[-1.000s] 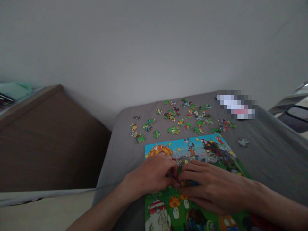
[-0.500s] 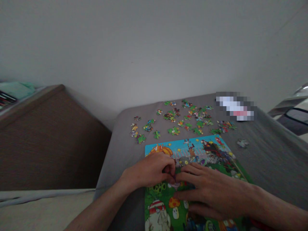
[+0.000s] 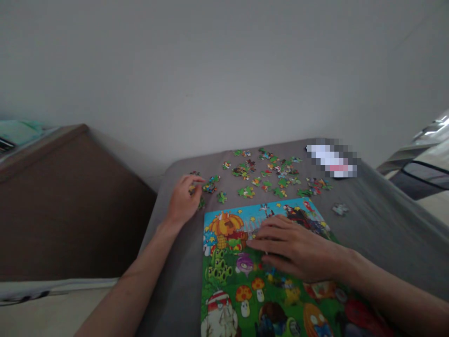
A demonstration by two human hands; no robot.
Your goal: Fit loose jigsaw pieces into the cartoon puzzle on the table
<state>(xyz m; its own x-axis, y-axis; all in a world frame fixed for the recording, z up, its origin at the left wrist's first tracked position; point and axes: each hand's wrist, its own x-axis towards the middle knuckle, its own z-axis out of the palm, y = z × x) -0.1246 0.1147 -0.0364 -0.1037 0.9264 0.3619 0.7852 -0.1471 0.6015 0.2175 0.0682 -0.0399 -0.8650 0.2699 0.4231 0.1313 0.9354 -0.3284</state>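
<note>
A colourful cartoon jigsaw puzzle (image 3: 224,271) lies on the grey cloth, with a pumpkin house, mushrooms and green plants in its picture. My right hand (image 3: 298,248) rests flat over its upper middle, fingers spread, covering part of the picture. Beyond the puzzle's far left corner, my left hand (image 3: 185,199) hovers over or touches loose pieces, its thumb and forefinger apart. It partly hides several of them. Close to its fingertips lies a small cluster of puzzle pieces (image 3: 210,186), and a single green piece (image 3: 222,197) sits just right of that.
More loose pieces (image 3: 247,192) are scattered between puzzle and wall. One greyish piece (image 3: 340,209) lies alone on the right. A blurred-out flat object (image 3: 331,159) sits at the far right of the grey cloth (image 3: 175,262). A brown panel (image 3: 70,201) stands at left.
My left hand has moved from the puzzle up and left to the loose pieces. The right hand stays on the puzzle, shifted slightly up. A purple figure in the picture is now uncovered.
</note>
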